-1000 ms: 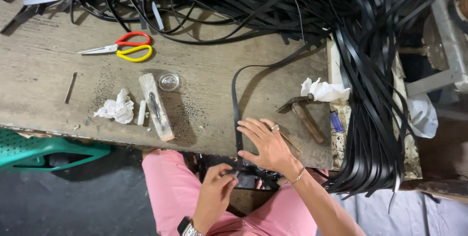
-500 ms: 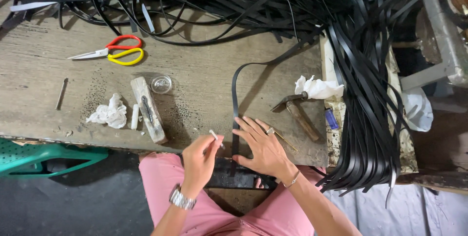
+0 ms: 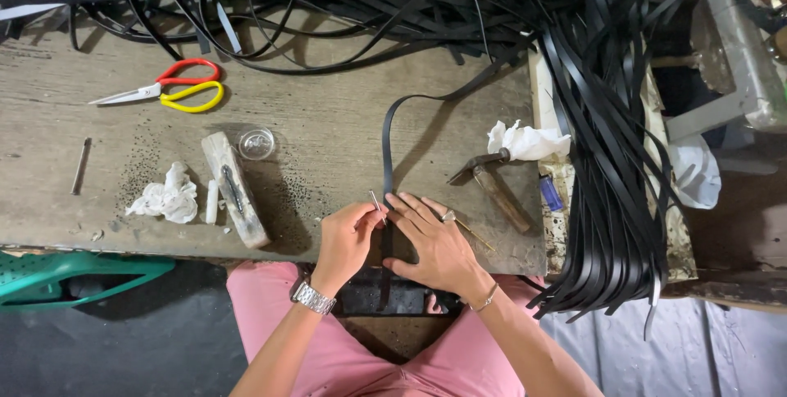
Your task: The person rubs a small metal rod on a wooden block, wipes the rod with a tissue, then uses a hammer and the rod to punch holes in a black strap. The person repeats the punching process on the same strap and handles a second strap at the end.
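Worn wooden bench (image 3: 328, 126), black strap pile along its far edge. Black strap (image 3: 387, 159) runs from the pile to the bench's near edge, pressed under the spread-flat right hand (image 3: 434, 241). Left hand (image 3: 348, 237) pinches a small pale stick (image 3: 375, 202) touching the strap; hammer (image 3: 492, 180) just right.

Left of my hands the worn wooden bench (image 3: 328, 130) lies open as far as the pale wooden block (image 3: 236, 189). On the right, a rusty steel hammer (image 3: 492, 184) lies near. Far off, tangled black flat straps (image 3: 393, 3) bar the way.
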